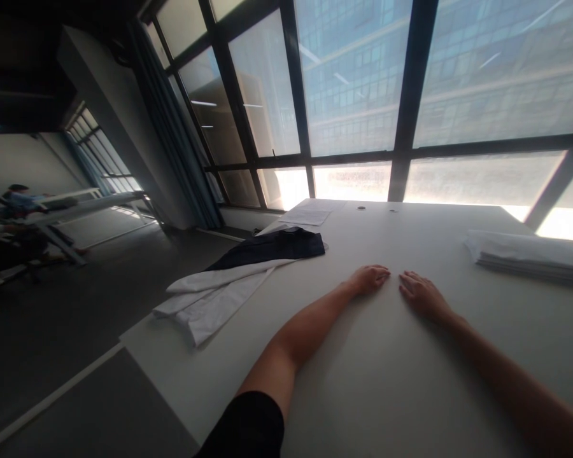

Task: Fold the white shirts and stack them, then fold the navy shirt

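My left hand [370,278] lies palm down on the white table [353,381], fingers stretched out, holding nothing. A short gap away, my right hand [423,294] also rests flat on the tabletop with its fingers extended and nothing in it. To the left of my left hand lies a dark navy garment [279,247], loosely spread. White cloth [219,296] extends from under it toward the table's left edge; whether the two are one piece I cannot tell. Right of my right hand sits a folded stack of white fabric [530,256].
A flat white sheet [305,213] lies at the table's far left corner. Two small round items or holes [361,208] show near the far edge. Large windows [353,83] stand behind the table. At far left, a person [23,198] sits by other tables [90,202].
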The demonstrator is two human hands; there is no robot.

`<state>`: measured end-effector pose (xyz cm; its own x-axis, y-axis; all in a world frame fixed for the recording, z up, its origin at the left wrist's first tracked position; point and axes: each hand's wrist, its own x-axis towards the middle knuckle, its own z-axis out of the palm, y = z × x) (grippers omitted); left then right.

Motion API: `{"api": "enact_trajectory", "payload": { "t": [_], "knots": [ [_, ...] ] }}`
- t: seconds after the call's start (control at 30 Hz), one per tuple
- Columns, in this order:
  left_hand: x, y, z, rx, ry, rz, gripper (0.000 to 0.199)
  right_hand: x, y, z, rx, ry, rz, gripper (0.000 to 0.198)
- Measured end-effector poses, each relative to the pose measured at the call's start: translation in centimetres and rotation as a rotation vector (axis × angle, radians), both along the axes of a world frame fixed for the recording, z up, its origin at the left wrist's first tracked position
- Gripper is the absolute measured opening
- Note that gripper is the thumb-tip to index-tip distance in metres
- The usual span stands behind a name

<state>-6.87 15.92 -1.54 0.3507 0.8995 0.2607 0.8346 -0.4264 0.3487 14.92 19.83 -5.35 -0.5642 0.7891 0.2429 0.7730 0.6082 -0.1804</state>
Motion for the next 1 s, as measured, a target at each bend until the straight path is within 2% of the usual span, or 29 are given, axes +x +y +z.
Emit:
{"api": "enact_trajectory", "payload": {
  "t": [0.1, 0.2, 0.37, 0.47, 0.53, 0.7, 0.83, 1.0],
  "knots": [
    [-2.3, 0.8, 0.2, 0.038, -0.032, 0.125, 0.035, 0.1, 0.1, -0.1, -0.001, 0.032, 0.020, 0.050],
    [-6.1, 1.1, 0.9, 0.100, -0.061, 0.339, 0.036, 0.2, 0.1, -0.2, 0.006, 0.050, 0.041, 0.051],
    [-13.5, -0.8, 1.9, 0.205, -0.074, 0.723, 0.049, 0.1, -0.1, 0.0, 0.018, 0.060, 0.052, 0.051],
    [-16.8, -2.2, 1.8, 0.147, -0.012, 0.908, 0.061, 0.0, -0.3, 0.1, 0.024, 0.051, 0.037, 0.050],
    [-18.2, -2.7, 1.5, 0.100, 0.021, 0.949, 0.056, -0.1, -0.4, 0.3, 0.027, 0.047, 0.030, 0.049],
    [-19.6, -2.5, 1.4, 0.075, -0.002, 0.965, 0.026, -0.2, -0.6, 0.5, 0.037, 0.032, 0.029, 0.050],
    [-19.8, -2.7, 2.2, 0.138, -0.065, 1.065, 0.029, -0.2, -0.7, 0.7, 0.036, 0.044, 0.024, 0.050],
    [-18.7, -3.1, 4.0, 0.369, -0.121, 1.171, 0.037, -0.1, -0.6, 0.6, 0.033, 0.045, 0.021, 0.049]
  ]
}}
